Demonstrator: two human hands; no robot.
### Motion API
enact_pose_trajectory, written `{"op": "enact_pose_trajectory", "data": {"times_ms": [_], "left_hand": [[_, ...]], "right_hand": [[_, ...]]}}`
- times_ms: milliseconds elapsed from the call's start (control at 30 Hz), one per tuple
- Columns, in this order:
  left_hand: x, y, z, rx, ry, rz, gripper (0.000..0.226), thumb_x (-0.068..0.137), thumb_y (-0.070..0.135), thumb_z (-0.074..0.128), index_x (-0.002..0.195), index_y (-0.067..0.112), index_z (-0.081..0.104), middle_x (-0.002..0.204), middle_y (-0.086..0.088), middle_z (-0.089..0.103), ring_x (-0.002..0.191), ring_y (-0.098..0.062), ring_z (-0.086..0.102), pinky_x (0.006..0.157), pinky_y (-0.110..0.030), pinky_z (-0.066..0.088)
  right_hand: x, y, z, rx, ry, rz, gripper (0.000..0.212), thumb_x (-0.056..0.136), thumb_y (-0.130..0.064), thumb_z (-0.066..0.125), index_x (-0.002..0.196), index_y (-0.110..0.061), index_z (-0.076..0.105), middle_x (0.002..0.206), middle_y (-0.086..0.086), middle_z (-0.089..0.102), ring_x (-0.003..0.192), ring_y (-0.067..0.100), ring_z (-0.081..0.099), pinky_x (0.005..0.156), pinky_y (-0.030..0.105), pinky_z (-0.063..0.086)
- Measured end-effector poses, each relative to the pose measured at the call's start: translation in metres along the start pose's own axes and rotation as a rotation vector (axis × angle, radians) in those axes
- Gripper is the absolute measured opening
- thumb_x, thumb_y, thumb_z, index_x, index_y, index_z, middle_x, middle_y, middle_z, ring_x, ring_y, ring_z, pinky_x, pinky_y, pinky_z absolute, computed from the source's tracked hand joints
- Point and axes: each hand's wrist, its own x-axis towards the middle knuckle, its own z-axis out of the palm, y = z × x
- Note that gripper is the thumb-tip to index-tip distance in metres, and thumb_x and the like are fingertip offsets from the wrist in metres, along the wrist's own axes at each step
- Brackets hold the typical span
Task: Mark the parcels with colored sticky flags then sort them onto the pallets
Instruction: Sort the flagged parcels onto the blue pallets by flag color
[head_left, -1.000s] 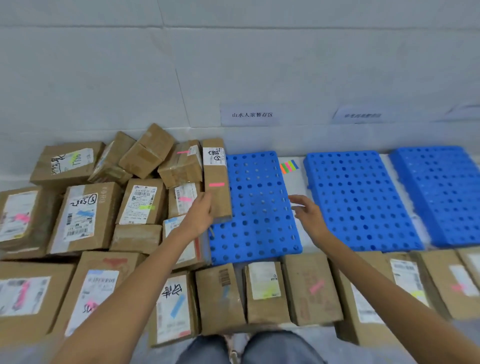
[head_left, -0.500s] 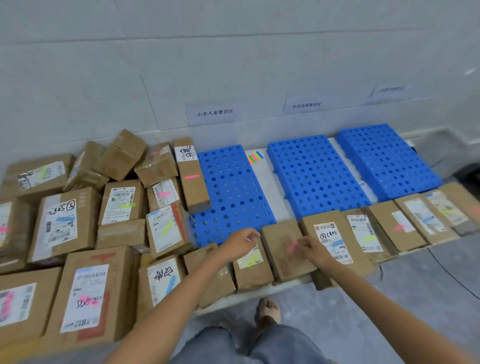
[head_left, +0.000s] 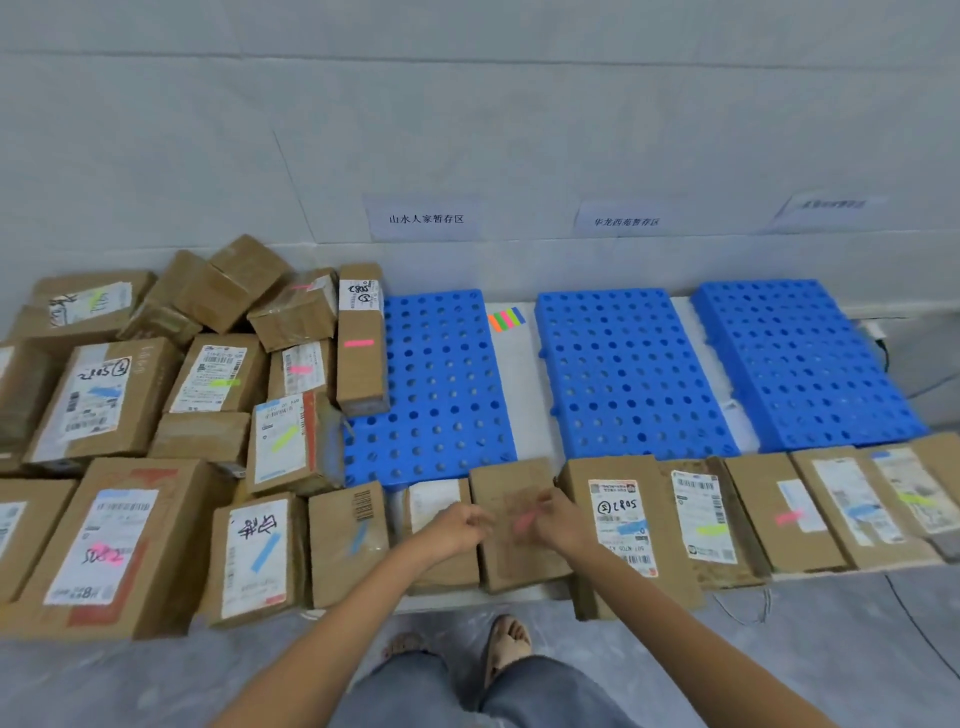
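Observation:
A brown parcel (head_left: 511, 558) with a pink flag (head_left: 523, 521) lies in the front row before the pallets. My left hand (head_left: 456, 526) curls round its left edge and my right hand (head_left: 563, 522) curls over its right side, fingertips at the flag. Three blue pallets lie by the wall: left (head_left: 441, 384), middle (head_left: 623, 374), right (head_left: 800, 358). A long parcel with a pink flag (head_left: 361, 364) lies on the left pallet's left edge. The pad of coloured sticky flags (head_left: 506, 318) sits between the left and middle pallets.
Several flagged parcels are heaped at the left (head_left: 104, 400). More parcels line the front to the right (head_left: 623, 525). Paper labels hang on the wall (head_left: 426, 218). Cables (head_left: 909, 613) trail on the grey floor at right. My foot (head_left: 506, 642) is below the row.
My left hand has left the long parcel on the left pallet and come down to the front row. Both hands now close on the pink-flagged parcel.

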Motion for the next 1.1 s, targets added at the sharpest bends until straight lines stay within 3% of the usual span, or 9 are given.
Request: {"op": "enact_pose_trajectory", "data": {"times_ms": [100, 233, 333, 400, 533, 733, 900, 1033, 1100], "left_hand": [[-0.004, -0.003, -0.007, -0.136, 0.057, -0.052, 0.031, 0.095, 0.009, 0.05, 0.124, 0.014, 0.06, 0.134, -0.004, 0.053, 0.124, -0.017, 0.049, 0.102, -0.027, 0.041], [-0.022, 0.007, -0.019, -0.335, 0.211, -0.001, 0.03, 0.094, 0.001, 0.05, 0.119, 0.011, 0.063, 0.128, -0.005, 0.059, 0.109, -0.013, 0.057, 0.085, -0.018, 0.048], [-0.032, 0.028, -0.028, -0.422, 0.332, 0.12, 0.029, 0.094, 0.004, 0.051, 0.119, 0.013, 0.062, 0.122, -0.003, 0.059, 0.113, -0.014, 0.055, 0.09, -0.022, 0.048], [-0.031, 0.041, -0.033, -0.386, 0.403, 0.213, 0.03, 0.093, 0.005, 0.054, 0.119, 0.019, 0.062, 0.121, 0.0, 0.053, 0.119, -0.015, 0.051, 0.101, -0.029, 0.043], [-0.014, 0.067, -0.05, -0.281, 0.54, 0.338, 0.031, 0.091, 0.01, 0.058, 0.118, 0.025, 0.061, 0.127, 0.007, 0.042, 0.125, -0.009, 0.041, 0.096, -0.014, 0.038], [0.034, 0.079, -0.109, -0.132, 0.621, 0.349, 0.043, 0.088, 0.014, 0.063, 0.129, 0.022, 0.053, 0.148, 0.002, 0.031, 0.14, -0.01, 0.024, 0.11, -0.026, 0.026], [0.083, 0.064, -0.172, 0.036, 0.675, 0.318, 0.044, 0.085, 0.012, 0.065, 0.127, 0.018, 0.051, 0.137, 0.001, 0.044, 0.135, -0.02, 0.034, 0.112, -0.035, 0.029], [0.115, 0.029, -0.2, 0.41, 0.656, 0.036, 0.06, 0.096, 0.033, 0.048, 0.147, 0.016, 0.024, 0.157, -0.009, 0.012, 0.146, -0.027, 0.0, 0.118, -0.042, 0.006], [0.125, 0.01, -0.203, 0.527, 0.639, -0.089, 0.065, 0.098, 0.048, 0.028, 0.151, 0.017, 0.007, 0.159, -0.008, -0.002, 0.146, -0.027, -0.009, 0.117, -0.042, -0.002]], "right_hand": [[-0.007, -0.001, -0.013, 0.066, 0.005, -0.057, 0.06, 0.079, -0.012, 0.069, 0.132, -0.011, 0.039, 0.128, 0.006, 0.051, 0.114, 0.023, 0.05, 0.092, 0.031, 0.04], [-0.015, 0.001, -0.034, 0.221, 0.017, -0.186, 0.036, 0.093, -0.008, 0.05, 0.128, -0.01, 0.043, 0.124, 0.006, 0.055, 0.098, 0.016, 0.052, 0.072, 0.02, 0.046], [-0.012, -0.007, -0.047, 0.353, 0.024, -0.273, 0.037, 0.09, -0.004, 0.053, 0.124, -0.018, 0.051, 0.118, 0.006, 0.059, 0.098, 0.02, 0.06, 0.068, 0.024, 0.052], [-0.006, -0.017, -0.053, 0.379, 0.041, -0.38, 0.039, 0.087, -0.002, 0.055, 0.113, -0.029, 0.06, 0.117, 0.004, 0.058, 0.102, 0.018, 0.059, 0.079, 0.03, 0.054], [0.002, -0.06, -0.071, 0.308, 0.079, -0.568, 0.057, 0.085, 0.008, 0.042, 0.095, -0.046, 0.058, 0.109, -0.018, 0.045, 0.105, -0.006, 0.041, 0.08, 0.009, 0.036], [0.057, -0.126, -0.069, 0.32, 0.044, -0.6, 0.044, 0.087, 0.005, 0.043, 0.115, -0.026, 0.057, 0.129, 0.0, 0.044, 0.117, 0.013, 0.045, 0.09, 0.023, 0.045], [0.115, -0.183, -0.049, 0.284, -0.016, -0.615, 0.039, 0.089, 0.002, 0.047, 0.114, -0.026, 0.053, 0.126, 0.0, 0.044, 0.122, 0.019, 0.044, 0.091, 0.022, 0.044], [0.164, -0.191, -0.027, -0.152, -0.206, -0.578, 0.06, 0.096, -0.014, 0.049, 0.148, -0.019, 0.018, 0.15, 0.008, 0.022, 0.144, 0.026, 0.011, 0.106, 0.028, 0.03], [0.177, -0.187, -0.013, -0.192, -0.258, -0.594, 0.077, 0.096, -0.025, 0.051, 0.15, -0.028, -0.004, 0.152, 0.008, 0.015, 0.141, 0.026, 0.019, 0.096, 0.018, 0.036]]}}
